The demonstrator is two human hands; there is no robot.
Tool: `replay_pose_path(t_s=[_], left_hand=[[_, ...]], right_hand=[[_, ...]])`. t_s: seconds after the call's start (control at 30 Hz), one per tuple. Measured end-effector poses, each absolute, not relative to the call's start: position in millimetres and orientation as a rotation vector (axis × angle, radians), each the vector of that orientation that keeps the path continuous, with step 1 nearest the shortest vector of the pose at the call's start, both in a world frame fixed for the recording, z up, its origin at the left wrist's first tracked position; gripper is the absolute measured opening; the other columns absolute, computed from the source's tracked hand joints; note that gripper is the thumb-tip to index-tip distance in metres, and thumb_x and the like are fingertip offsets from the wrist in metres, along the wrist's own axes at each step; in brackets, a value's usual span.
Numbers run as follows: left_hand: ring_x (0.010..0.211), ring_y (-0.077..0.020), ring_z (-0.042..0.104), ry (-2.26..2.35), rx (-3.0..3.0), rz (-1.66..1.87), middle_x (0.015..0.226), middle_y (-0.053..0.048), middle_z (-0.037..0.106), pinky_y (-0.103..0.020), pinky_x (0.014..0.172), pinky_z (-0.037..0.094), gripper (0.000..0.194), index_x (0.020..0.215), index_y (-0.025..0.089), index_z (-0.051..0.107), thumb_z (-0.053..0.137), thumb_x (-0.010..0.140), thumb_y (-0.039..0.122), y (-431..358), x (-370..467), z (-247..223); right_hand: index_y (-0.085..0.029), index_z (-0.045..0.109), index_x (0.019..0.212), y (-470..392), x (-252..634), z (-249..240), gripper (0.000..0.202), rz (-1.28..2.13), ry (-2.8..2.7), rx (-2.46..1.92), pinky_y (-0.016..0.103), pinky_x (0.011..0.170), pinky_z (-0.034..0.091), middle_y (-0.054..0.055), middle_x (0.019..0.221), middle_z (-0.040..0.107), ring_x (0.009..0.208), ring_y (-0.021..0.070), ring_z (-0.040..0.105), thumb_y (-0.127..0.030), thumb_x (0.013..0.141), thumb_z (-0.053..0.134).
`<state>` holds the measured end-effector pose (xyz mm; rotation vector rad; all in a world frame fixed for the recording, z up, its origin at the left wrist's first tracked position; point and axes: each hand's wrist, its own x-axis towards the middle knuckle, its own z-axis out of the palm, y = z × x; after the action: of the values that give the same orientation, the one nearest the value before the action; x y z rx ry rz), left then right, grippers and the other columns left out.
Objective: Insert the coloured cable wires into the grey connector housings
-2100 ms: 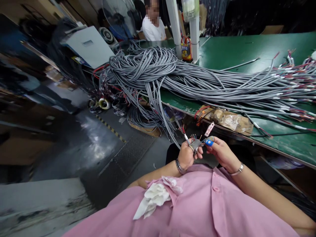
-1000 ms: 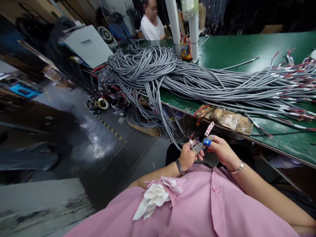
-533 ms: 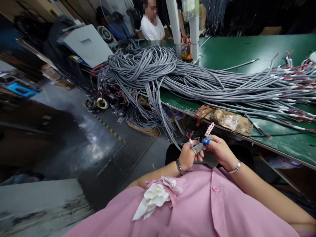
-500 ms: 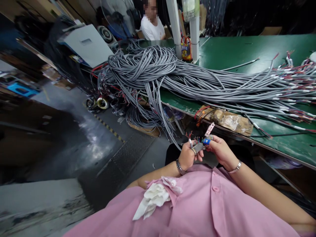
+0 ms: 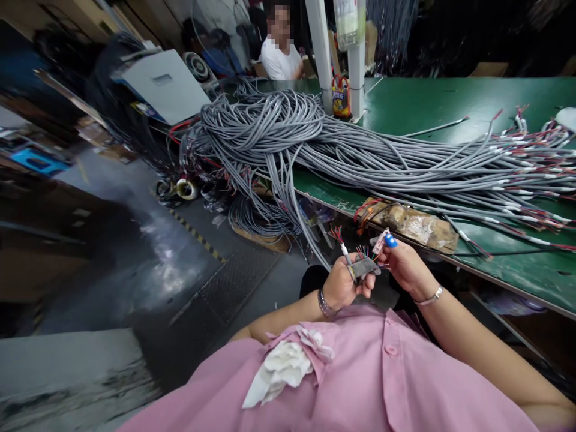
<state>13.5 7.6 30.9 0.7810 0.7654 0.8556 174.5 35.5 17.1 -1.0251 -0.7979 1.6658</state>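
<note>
A small yellow-and-red bag stands between two white posts on the green tabletop, a person in a white shirt is beyond it near a large fan, and yellow-and-black striped tape runs along the grey floor at the left.

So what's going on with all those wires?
Somebody in a pink shirt is holding a grey cable in the left hand, with coloured wires poking out of its end. The right hand, with a blue band on the thumb, is close beside it; its grip is too small to tell. A big heap of grey cables lies on the green table.
</note>
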Motion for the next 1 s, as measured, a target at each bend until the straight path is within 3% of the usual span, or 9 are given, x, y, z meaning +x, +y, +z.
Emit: replay_pose_path(t_s=[0.1, 0.2, 0.4, 0.53, 0.6, 0.77, 1.0], left_hand=[[0.034, -0.0087, 0.050, 0.766, 0.768, 0.873, 0.051, 0.000, 0.058, -0.019, 0.033, 0.028, 0.033, 0.075, 0.012, 0.059, 0.067, 0.073, 0.045, 11.6, 16.6, 29.7], [0.034, -0.0083, 0.050, 0.788, 0.768, 0.870, 0.051, 0.000, 0.058, -0.018, 0.032, 0.025, 0.034, 0.074, 0.012, 0.059, 0.068, 0.072, 0.046, 13.8, 17.3, 27.7], [0.035, -0.0087, 0.050, 0.814, 0.768, 0.863, 0.051, 0.000, 0.059, -0.019, 0.033, 0.027, 0.038, 0.072, 0.014, 0.057, 0.069, 0.070, 0.049, 13.7, 17.5, 25.7], [0.035, -0.0091, 0.052, 0.810, 0.787, 0.882, 0.052, -0.001, 0.059, -0.018, 0.033, 0.024, 0.034, 0.071, 0.012, 0.058, 0.068, 0.072, 0.044, 12.1, 16.2, 21.2], [0.035, -0.0093, 0.052, 0.819, 0.785, 0.887, 0.051, -0.001, 0.059, -0.018, 0.033, 0.025, 0.032, 0.071, 0.012, 0.057, 0.067, 0.073, 0.043, 11.8, 15.3, 19.9], [0.035, -0.0091, 0.052, 0.828, 0.784, 0.877, 0.052, -0.001, 0.059, -0.018, 0.033, 0.023, 0.034, 0.072, 0.013, 0.056, 0.067, 0.073, 0.045, 13.4, 16.2, 22.0], [0.034, -0.0088, 0.050, 0.880, 0.777, 0.856, 0.051, 0.000, 0.059, -0.018, 0.033, 0.022, 0.034, 0.072, 0.013, 0.056, 0.067, 0.071, 0.045, 14.7, 21.8, 21.2]], right_hand=[[-0.020, 0.056, 0.068, 31.2, 170.4, 10.3, 0.035, 1.402, -0.836, -1.102, 0.025, 0.049, 0.029, -0.005, 0.054, 0.041, 0.049, 0.0102, 0.032, -0.052, 0.078, 0.066], [-0.021, 0.054, 0.066, 28.1, 170.4, 4.0, 0.036, 1.267, -0.871, -1.168, 0.026, 0.049, 0.029, -0.004, 0.054, 0.041, 0.049, 0.0108, 0.033, -0.054, 0.079, 0.063], [-0.020, 0.060, 0.077, 30.8, 170.7, 12.8, 0.047, 1.688, -0.855, -1.055, 0.027, 0.051, 0.036, 0.000, 0.063, 0.052, 0.053, 0.0125, 0.042, -0.067, 0.080, 0.051], [-0.020, 0.059, 0.073, 34.8, 170.8, 15.3, 0.037, 1.453, -0.932, -1.080, 0.025, 0.050, 0.032, -0.001, 0.061, 0.049, 0.052, 0.0106, 0.037, -0.057, 0.080, 0.060], [-0.020, 0.060, 0.072, 37.3, 170.9, 12.5, 0.041, 1.347, -0.928, -1.126, 0.026, 0.051, 0.034, 0.001, 0.066, 0.053, 0.053, 0.0112, 0.038, -0.060, 0.080, 0.058], [-0.021, 0.064, 0.085, 45.2, 167.1, 9.0, 0.058, 1.652, -0.759, -1.017, 0.026, 0.052, 0.041, 0.003, 0.071, 0.057, 0.057, 0.0138, 0.046, -0.076, 0.074, 0.048], [-0.021, 0.061, 0.074, 48.6, 159.7, 10.7, 0.052, 1.628, -0.594, -0.993, 0.030, 0.058, 0.047, 0.002, 0.066, 0.059, 0.057, 0.0158, 0.052, -0.072, 0.068, 0.061]])
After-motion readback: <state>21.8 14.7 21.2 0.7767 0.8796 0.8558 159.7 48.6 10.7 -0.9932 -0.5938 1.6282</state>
